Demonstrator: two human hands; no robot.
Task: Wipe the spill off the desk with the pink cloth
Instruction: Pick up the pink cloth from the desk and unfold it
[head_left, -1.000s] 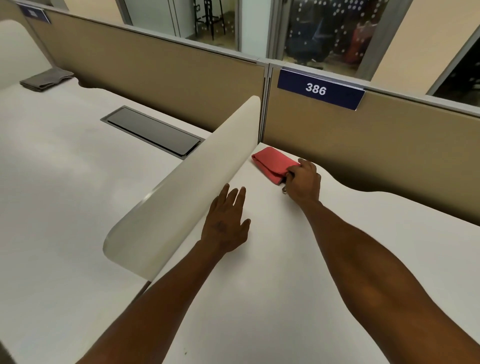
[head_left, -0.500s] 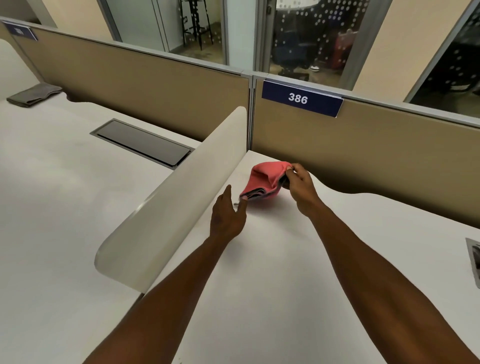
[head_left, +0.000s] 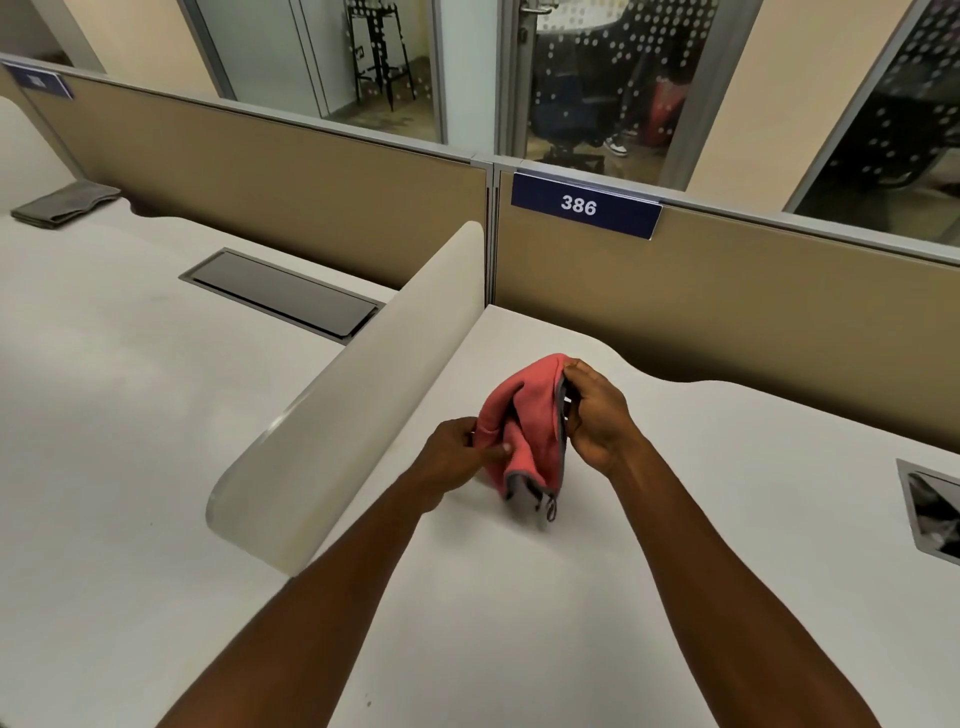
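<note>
The pink cloth (head_left: 530, 421), edged in grey, hangs bunched just above the white desk (head_left: 519, 623), its lower corner close to the surface. My right hand (head_left: 597, 415) pinches its upper right edge. My left hand (head_left: 460, 457) grips its left fold between thumb and fingers. Both hands sit near the middle of the desk, right of the curved white divider (head_left: 363, 395). I see no clear spill on the desk surface.
A tan partition with a blue "386" sign (head_left: 584, 205) closes the far side. A cable hatch (head_left: 932, 512) sits in the desk at the right edge. On the neighbouring desk to the left are another hatch (head_left: 283, 293) and a folded grey cloth (head_left: 65, 202).
My right hand lifted the pink cloth off the desk's far corner and drew it nearer. My left hand rose from the desk and took hold of the cloth's left side.
</note>
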